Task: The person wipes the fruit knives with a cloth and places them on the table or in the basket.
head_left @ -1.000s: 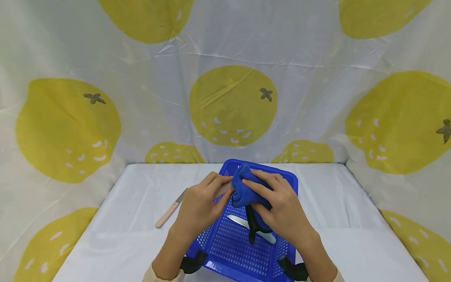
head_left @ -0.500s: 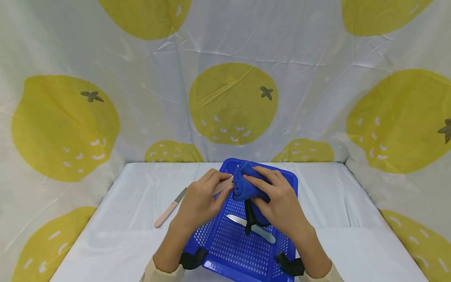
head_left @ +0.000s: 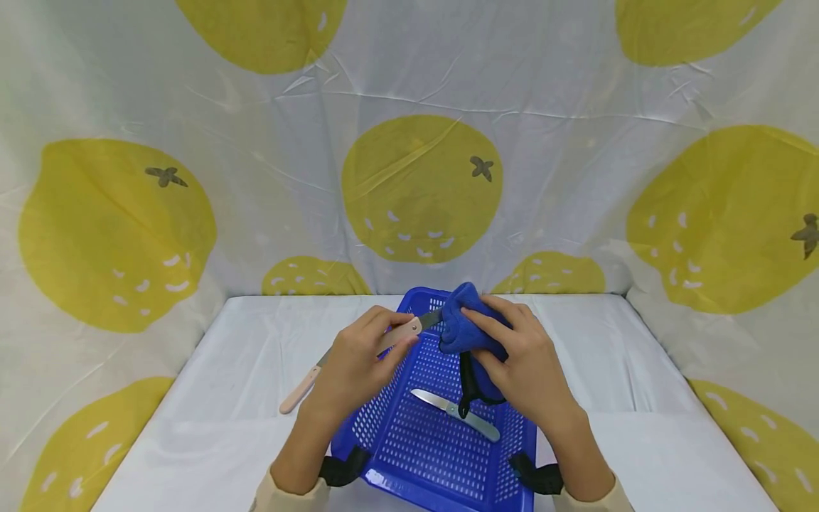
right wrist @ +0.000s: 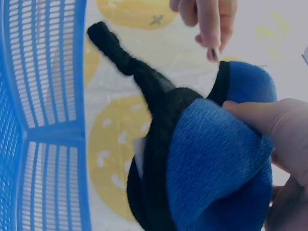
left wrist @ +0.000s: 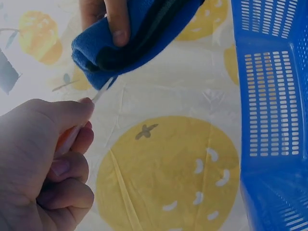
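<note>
In the head view my left hand (head_left: 358, 363) grips a knife by its pale pink handle (head_left: 399, 334). Part of the blade (head_left: 431, 318) shows between the handle and a blue cloth (head_left: 466, 331); the cloth hides the tip. My right hand (head_left: 521, 355) holds that folded cloth around the blade, thumb below and fingers on top. A black trim and loop (left wrist: 115, 57) edge the cloth, and the loop hangs down in the head view. In the right wrist view the bunched cloth (right wrist: 216, 159) fills the middle, with the left hand (right wrist: 207, 21) beyond it.
Under my hands stands a blue perforated basket (head_left: 397, 478). Inside it lies a knife with a pale blue-green handle (head_left: 480, 427). Another pink-handled knife (head_left: 299, 391) lies on the white table (head_left: 211, 398), left of the basket. A lemon-print curtain (head_left: 563, 178) rises behind.
My right hand and the cloth have slid rightward, away from my left hand. Part of the held knife's blade now shows at the handle. The basket and the lying knives stay put.
</note>
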Demonstrator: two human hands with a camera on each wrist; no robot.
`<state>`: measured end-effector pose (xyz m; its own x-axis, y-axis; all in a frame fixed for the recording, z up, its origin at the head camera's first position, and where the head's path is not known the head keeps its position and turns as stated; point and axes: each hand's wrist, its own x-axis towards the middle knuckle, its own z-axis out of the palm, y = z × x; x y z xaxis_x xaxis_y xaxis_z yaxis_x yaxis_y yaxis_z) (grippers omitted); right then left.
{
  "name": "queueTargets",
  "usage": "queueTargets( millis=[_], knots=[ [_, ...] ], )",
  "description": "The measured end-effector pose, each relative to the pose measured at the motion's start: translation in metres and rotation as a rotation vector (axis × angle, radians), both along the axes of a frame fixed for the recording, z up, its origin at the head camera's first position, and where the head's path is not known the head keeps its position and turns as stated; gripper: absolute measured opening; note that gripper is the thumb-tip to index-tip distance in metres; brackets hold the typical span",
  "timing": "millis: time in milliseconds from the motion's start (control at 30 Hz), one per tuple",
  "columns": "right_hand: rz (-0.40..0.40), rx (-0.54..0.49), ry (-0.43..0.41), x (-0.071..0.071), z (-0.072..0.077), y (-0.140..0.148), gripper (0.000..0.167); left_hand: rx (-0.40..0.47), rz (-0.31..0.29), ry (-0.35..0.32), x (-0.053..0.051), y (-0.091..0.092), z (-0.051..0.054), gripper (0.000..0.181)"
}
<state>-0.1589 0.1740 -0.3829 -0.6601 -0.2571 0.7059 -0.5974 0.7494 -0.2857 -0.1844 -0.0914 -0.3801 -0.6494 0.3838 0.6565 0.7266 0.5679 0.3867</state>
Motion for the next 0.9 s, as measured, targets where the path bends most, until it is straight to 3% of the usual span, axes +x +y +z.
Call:
queueTargets(
  millis=[233, 567, 733, 900],
  knots=[
    [0.013, -0.043, 0.000, 0.003, 0.003, 0.005, 0.055, 0.066, -0.039, 0.018, -0.003, -0.006, 0.002, 0.026],
    [0.070, -0.061, 0.015, 0.005, 0.007, -0.006, 0.052, 0.058, -0.033, 0.000, -0.001, 0.001, 0.003, 0.028],
    [0.100, -0.062, 0.018, 0.008, 0.008, -0.014, 0.052, 0.045, -0.023, 0.035, -0.001, 0.004, 0.002, 0.031],
    [0.132, -0.031, 0.038, 0.013, 0.011, -0.022, 0.051, 0.065, -0.055, 0.052, 0.000, 0.005, 0.001, 0.032]
  ],
)
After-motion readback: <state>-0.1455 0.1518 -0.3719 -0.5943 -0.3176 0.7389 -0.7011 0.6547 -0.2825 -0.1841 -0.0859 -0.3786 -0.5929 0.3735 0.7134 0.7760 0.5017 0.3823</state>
